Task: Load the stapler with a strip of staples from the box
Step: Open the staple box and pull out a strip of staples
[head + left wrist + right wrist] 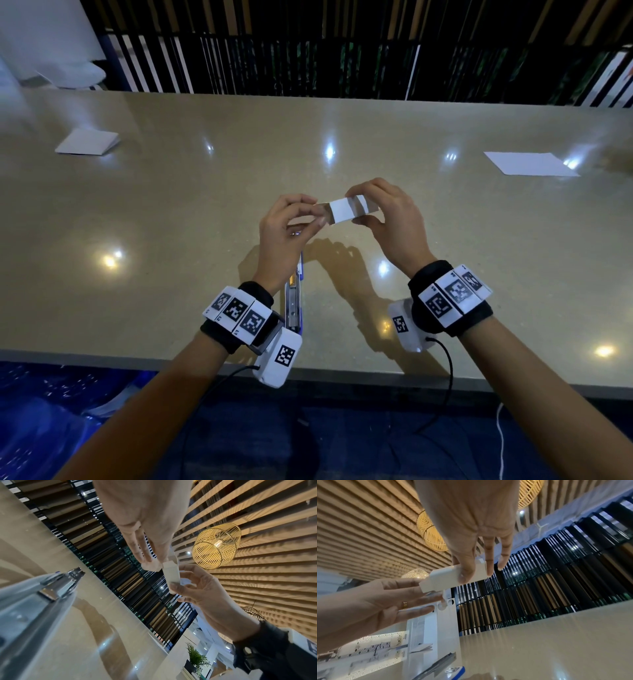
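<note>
Box [346, 211] held above table [171, 212] mid-span, both grips pinching; stapler [294, 301] near front edge

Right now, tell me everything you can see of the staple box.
The staple box is small, white and looks like cardboard, held level in the air above the table. The right hand grips its right end; the left hand pinches a part at its left end, which looks open. No staples are visible.

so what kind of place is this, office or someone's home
Probably a cafe, lobby or shared lounge, not a home: a long polished counter, woven basket lamps under a slatted wood ceiling, and a dark slatted screen behind.
</note>
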`<state>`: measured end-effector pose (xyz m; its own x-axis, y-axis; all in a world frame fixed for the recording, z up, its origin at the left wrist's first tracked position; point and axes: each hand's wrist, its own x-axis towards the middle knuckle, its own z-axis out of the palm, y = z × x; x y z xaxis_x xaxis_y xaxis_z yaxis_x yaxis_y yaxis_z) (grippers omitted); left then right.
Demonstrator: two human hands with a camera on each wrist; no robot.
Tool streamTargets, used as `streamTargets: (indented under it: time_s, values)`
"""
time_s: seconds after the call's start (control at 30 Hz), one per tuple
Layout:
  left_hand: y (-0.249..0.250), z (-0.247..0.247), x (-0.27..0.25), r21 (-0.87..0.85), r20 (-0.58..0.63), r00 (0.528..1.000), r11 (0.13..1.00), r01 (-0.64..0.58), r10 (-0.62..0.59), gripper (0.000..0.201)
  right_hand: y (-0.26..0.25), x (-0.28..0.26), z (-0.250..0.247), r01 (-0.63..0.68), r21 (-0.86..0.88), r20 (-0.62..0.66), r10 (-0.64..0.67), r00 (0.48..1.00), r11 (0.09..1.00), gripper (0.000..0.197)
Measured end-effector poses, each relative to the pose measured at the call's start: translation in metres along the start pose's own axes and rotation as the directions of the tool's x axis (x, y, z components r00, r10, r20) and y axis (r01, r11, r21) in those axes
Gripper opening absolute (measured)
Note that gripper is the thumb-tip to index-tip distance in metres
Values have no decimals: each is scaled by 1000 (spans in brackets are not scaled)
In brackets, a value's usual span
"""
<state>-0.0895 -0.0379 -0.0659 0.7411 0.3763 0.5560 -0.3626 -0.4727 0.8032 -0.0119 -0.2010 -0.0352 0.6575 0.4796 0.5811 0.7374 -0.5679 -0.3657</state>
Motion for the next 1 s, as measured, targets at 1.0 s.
streamTargets:
  time_s: [1.0]
  values:
    - [4, 0, -6, -54, -37, 998, 998, 42, -44, 21, -10, 1, -10, 22, -149, 54, -14, 998, 989, 32]
